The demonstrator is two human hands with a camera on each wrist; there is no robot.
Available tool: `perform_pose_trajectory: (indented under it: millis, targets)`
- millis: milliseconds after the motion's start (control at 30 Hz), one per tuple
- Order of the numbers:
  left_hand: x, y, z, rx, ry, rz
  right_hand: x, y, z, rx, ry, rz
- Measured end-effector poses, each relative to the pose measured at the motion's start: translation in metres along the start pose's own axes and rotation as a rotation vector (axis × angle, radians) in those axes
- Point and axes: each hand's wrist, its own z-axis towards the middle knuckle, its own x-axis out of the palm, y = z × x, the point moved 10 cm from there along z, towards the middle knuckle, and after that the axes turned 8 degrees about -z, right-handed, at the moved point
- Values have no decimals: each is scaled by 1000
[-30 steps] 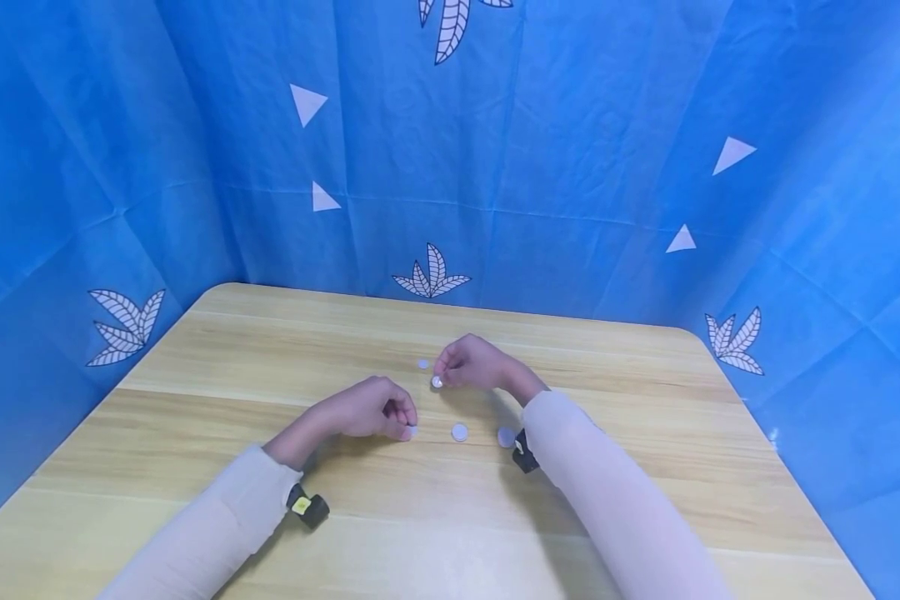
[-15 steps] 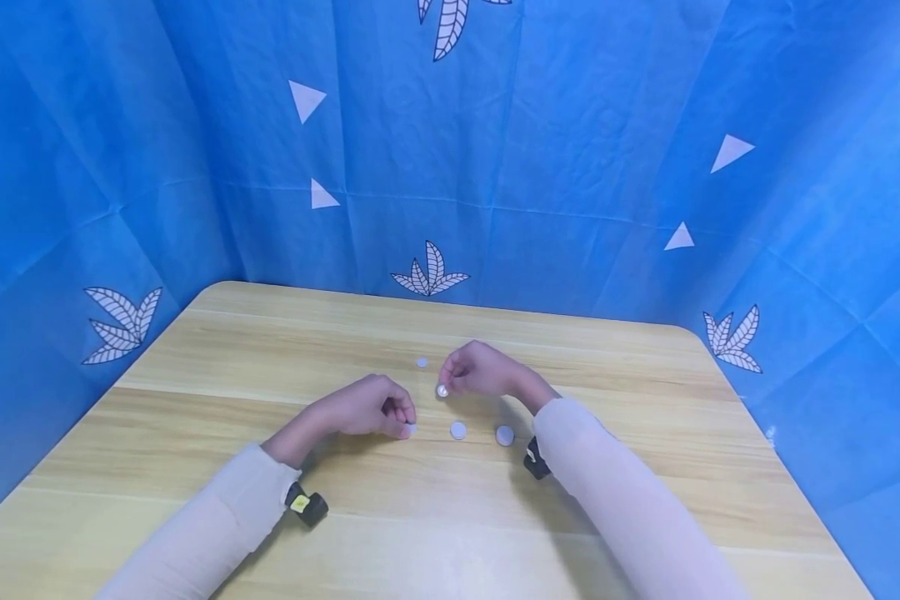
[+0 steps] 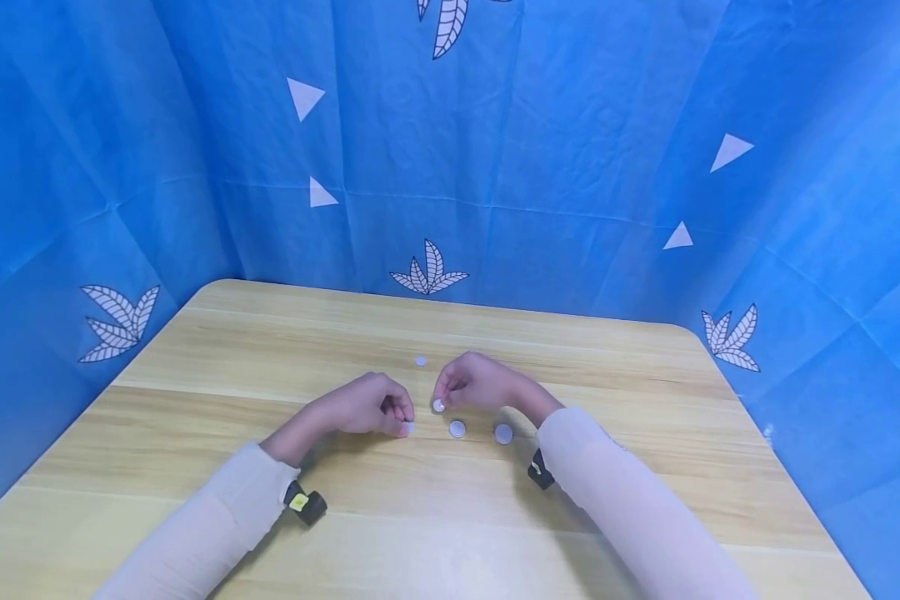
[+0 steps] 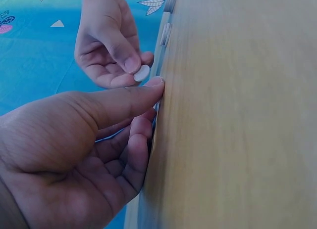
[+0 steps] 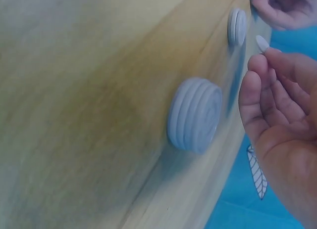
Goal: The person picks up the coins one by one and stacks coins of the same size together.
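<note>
My right hand [image 3: 478, 382] pinches a small white round disc [image 3: 438, 406] between thumb and fingertips, raised a little over the table. The same disc [image 4: 142, 73] shows its flat face in the left wrist view. Just to the left, my left hand [image 3: 367, 404] rests low at the tabletop, thumb and fingers at another white disc [image 3: 410, 427], mostly covered by the fingertips. A short stack of discs [image 5: 237, 27] stands near the right hand. Farther right is a taller stack of several discs [image 5: 195, 115] with ridged sides.
One more white disc [image 3: 421, 361] lies farther back on the wooden table [image 3: 307, 333]. A blue curtain [image 3: 570, 125] with leaf and triangle prints hangs behind and at both sides. Dark wrist cameras are strapped to both sleeves.
With its disc, the right hand has come nearer along the table, away from the far disc and towards the short stack. The left hand has stayed in place.
</note>
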Motion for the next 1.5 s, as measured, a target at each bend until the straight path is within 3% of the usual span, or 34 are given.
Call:
perform_pose_trajectory:
  millis: [800,1500]
  targets:
    - [-2,5,1,-19,-19,39,23,26,6,-78,29,7]
    - [-3,1,-1,-9,-31,43,36,22,14,98,23,126]
